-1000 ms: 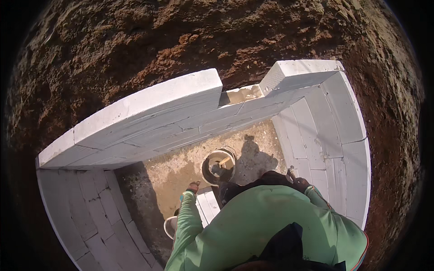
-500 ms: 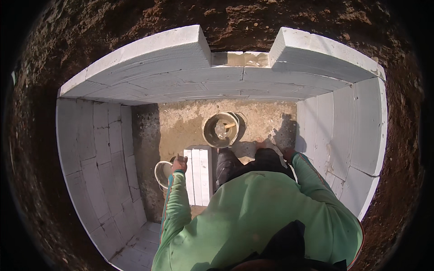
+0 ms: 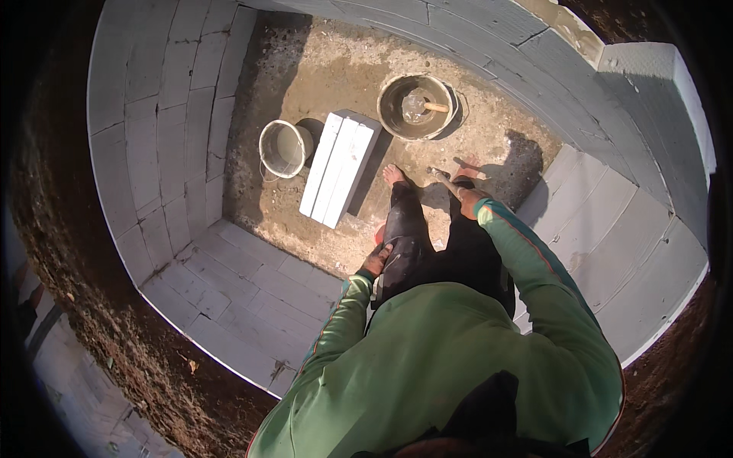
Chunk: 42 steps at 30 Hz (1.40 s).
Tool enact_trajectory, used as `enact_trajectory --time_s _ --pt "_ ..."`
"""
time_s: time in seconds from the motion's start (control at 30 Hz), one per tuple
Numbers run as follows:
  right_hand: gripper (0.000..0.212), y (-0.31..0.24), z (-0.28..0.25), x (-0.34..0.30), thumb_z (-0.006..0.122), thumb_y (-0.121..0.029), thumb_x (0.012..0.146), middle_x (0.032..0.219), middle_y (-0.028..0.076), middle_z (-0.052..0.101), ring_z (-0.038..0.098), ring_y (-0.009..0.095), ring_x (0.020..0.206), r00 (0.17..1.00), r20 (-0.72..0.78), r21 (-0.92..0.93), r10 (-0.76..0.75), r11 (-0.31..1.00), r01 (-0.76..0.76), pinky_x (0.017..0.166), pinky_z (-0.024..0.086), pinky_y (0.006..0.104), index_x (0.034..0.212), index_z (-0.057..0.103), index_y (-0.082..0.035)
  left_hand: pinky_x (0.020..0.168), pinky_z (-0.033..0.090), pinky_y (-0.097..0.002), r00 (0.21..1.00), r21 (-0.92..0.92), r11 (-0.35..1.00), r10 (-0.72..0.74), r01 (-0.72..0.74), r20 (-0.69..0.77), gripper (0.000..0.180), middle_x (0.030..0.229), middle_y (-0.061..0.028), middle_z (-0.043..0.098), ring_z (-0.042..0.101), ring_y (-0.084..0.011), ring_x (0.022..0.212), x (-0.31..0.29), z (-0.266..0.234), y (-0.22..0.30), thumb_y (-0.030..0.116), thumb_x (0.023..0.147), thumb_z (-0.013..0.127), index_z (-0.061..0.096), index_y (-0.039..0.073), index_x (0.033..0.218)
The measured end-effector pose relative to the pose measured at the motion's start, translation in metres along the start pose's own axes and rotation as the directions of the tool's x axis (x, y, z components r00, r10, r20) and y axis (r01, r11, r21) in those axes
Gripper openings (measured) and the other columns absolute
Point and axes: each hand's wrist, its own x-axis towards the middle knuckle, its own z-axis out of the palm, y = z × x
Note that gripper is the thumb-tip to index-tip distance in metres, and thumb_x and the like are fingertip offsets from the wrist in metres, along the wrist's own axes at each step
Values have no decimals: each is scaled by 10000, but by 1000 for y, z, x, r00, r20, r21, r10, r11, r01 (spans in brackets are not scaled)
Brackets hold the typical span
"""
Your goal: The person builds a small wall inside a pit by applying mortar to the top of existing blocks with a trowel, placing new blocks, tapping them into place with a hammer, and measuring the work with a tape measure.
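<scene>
My left hand [image 3: 376, 261] lies against the thigh of my dark trousers, its fingers stretched over the cloth and holding nothing that I can see. A small red thing [image 3: 379, 233] shows just beyond it, partly hidden by my leg. My right hand [image 3: 471, 201] is closed around a narrow, pale stick-like tool [image 3: 443, 180] in front of my right leg; its exact kind is unclear. To the left of my feet stand white blocks [image 3: 336, 168] side by side. Ahead is a dark bucket [image 3: 391, 114] with a wooden-handled tool [image 3: 436, 107] in it.
A smaller pale bucket [image 3: 285, 149] with grey contents stands left of the blocks. White block walls [image 3: 174, 114] enclose the rough floor [image 3: 336, 53] on all sides. The far wall has a notch [image 3: 569, 27] in its top. Brown earth [image 3: 145, 359] lies outside.
The view has turned, so the walls and buckets appear rotated. My left hand has gone from beside the white blocks to my thigh. My right hand still grips the tool.
</scene>
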Motion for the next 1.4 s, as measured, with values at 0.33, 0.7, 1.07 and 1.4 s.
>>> enact_trajectory --time_s 0.33,0.7,1.07,1.4 --pt "315 -219 57 176 562 -174 953 1193 109 638 688 322 1087 896 89 -98 -434 892 442 877 513 494 1258 629 -128 1175 338 -536 941 675 710 52 201 -335 965 1645 -271 259 377 -474 1452 102 -6 -16 606 875 666 327 59 1593" --pt "348 -52 11 344 582 -214 934 1290 89 647 565 296 1246 819 -547 -507 -171 847 -162 929 429 486 1251 672 -103 1182 353 -422 985 -664 732 170 -153 -39 1015 1568 -186 392 411 -297 1440 353 -25 41 234 897 798 134 -6 1626" --pt "287 -48 -92 316 568 -213 920 1145 153 751 727 365 1059 975 -77 -330 210 917 -223 882 582 457 1130 735 -112 927 616 -543 965 -947 290 256 -135 -59 310 1112 -211 622 683 -358 958 475 17 133 -12 874 598 527 -92 1164" --pt "231 -239 -225 67 693 -171 858 1083 51 779 749 250 1008 980 -81 -144 182 971 -192 732 597 441 1059 802 -143 765 584 -351 770 162 787 616 -595 -166 410 1067 -86 680 677 -237 988 136 12 141 -33 819 657 574 39 1215"
